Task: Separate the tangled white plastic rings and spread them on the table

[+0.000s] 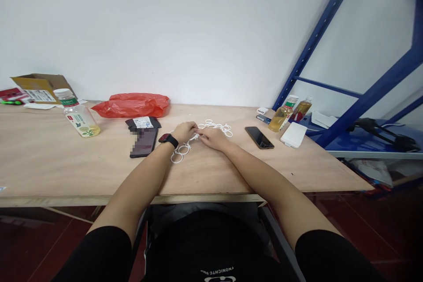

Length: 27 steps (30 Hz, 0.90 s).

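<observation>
In the head view, my left hand (184, 132), with a dark watch on its wrist, has its fingers closed in a pinch. Close beside it, my right hand (214, 138) is also closed, its fingertips meeting the left ones at a white looped piece. Thin white rings (177, 157), joined like a chain, trail from the fingers toward the left forearm and lie on the table. Beyond my right hand rests a small cluster of more white rings (228, 130). The exact grip is partly hidden by the fingers.
Left of my hands lie a phone (145, 143), a black packet (142, 122) and a red plastic bag (135, 105). A drink bottle (79, 116) and an open carton (42, 86) stand farther left. To the right are another phone (259, 137), a bottle (282, 116) and a white case (293, 135).
</observation>
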Available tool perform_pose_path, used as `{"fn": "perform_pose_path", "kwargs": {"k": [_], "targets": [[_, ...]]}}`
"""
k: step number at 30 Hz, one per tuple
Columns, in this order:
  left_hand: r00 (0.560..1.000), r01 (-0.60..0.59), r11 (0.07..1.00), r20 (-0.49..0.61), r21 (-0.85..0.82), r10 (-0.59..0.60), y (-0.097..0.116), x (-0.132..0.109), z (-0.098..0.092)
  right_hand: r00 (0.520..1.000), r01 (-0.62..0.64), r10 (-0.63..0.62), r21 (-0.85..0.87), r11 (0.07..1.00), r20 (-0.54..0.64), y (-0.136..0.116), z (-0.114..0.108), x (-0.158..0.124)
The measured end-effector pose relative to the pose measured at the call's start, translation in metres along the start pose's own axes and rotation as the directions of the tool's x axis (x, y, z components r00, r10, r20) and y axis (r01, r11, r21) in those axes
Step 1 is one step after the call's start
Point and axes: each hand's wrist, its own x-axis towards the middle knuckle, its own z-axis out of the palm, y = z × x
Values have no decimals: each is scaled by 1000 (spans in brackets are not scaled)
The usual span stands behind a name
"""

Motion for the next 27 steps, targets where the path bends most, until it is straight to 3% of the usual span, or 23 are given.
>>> {"fn": "perform_pose_path", "kwargs": {"k": [8, 13, 16, 20, 27], "targets": [[997, -32, 958, 62, -283, 52, -11, 4, 11, 993, -22, 36, -123, 992, 112, -3, 2, 1], [992, 21, 909, 121, -417, 33, -11, 1, 10, 979, -173, 192, -234, 957, 63, -4, 1, 3], [984, 74, 914, 177, -399, -3, -11, -2, 8, 967, -244, 255, -235, 941, 15, -3, 1, 3], [999, 21, 978, 27, -206, -16, -8, -3, 4, 960, -279, 276, -149, 949, -40, -1, 0, 2], [972, -177, 980, -171, -88, 160, 9, -4, -6, 947, -292, 294, 40, 956, -126, 1, 1, 2]]}}
